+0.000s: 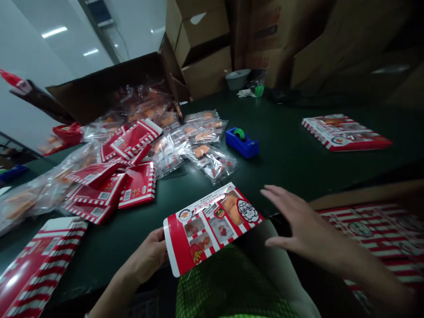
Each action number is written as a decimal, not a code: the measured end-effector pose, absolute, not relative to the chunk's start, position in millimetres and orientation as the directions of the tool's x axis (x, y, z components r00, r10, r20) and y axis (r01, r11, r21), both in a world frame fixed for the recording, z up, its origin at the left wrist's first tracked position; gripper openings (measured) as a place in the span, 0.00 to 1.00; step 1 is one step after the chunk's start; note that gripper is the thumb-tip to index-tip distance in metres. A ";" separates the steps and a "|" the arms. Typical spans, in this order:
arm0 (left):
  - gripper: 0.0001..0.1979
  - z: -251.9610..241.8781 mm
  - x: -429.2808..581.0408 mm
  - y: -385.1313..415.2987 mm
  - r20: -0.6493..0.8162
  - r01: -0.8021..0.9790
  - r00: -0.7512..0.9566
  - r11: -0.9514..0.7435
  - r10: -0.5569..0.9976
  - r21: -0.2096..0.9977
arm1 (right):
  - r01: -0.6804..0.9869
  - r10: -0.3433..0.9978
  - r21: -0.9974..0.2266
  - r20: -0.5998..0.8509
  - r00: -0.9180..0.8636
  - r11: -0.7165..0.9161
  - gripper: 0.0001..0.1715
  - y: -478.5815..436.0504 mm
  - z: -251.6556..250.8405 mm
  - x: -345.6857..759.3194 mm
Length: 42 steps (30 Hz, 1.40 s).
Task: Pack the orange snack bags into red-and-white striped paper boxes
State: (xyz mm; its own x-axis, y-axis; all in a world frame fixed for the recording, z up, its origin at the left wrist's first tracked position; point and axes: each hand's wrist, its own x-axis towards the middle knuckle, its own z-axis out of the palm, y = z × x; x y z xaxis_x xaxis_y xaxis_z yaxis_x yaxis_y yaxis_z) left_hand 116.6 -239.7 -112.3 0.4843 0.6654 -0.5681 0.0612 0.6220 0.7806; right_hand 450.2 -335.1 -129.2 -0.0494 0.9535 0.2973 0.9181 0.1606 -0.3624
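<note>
My left hand grips the left end of a flat red-and-white printed carton, tilted above my lap at the table's near edge. Food pictures, a round cartoon face and windows showing small items mark its front. Just right of the carton, my right hand is apart from it, fingers spread and thumb stretched out, holding nothing. Beyond the carton lie clear plastic packets with orange pieces inside. Left of them, several red cartons are piled loosely.
A blue tape dispenser stands mid-table, another carton lies at right. A stack of flat cartons is at near left. An open cardboard box holding striped cartons stands by my right arm. Brown boxes and a grey bowl are behind.
</note>
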 end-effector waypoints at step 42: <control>0.03 -113.7 127.3 -290.9 -0.034 0.129 0.316 -0.008 0.948 0.992 | 0.263 0.984 -0.951 0.134 -0.119 0.161 0.08 -327.8 -122.1 370.1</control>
